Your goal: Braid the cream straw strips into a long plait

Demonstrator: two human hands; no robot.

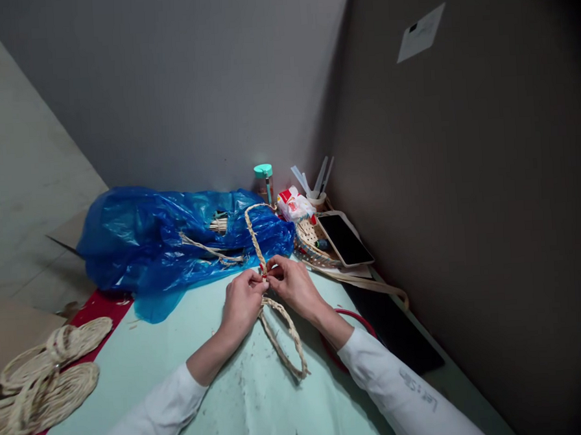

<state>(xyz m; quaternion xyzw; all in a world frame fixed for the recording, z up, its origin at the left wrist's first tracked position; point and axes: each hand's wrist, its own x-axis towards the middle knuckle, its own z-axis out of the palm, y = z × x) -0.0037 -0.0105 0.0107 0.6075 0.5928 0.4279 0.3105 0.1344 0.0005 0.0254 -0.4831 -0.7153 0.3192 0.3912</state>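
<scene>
I have the fingertips of my left hand point(243, 301) and right hand point(296, 285) clamped on the braid point(255, 242) over the table point(232, 402). This looks like binding work; next calls for a steady pinch while tightening.

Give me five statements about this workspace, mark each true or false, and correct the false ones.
1. The left hand and right hand meet at the pale braided straw cord. True.
2. The crumpled blue plastic bag lies right of the flat rectangular black-screened device. False: it lies left of it.
3. Two sandal-shaped woven straw pieces lie at the picture's left. True.
4. The clear cylindrical jar is uncovered. False: its teal lid is on.
5. The right arm's white fabric sleeve is unmarked. False: it bears dark marks.
</scene>
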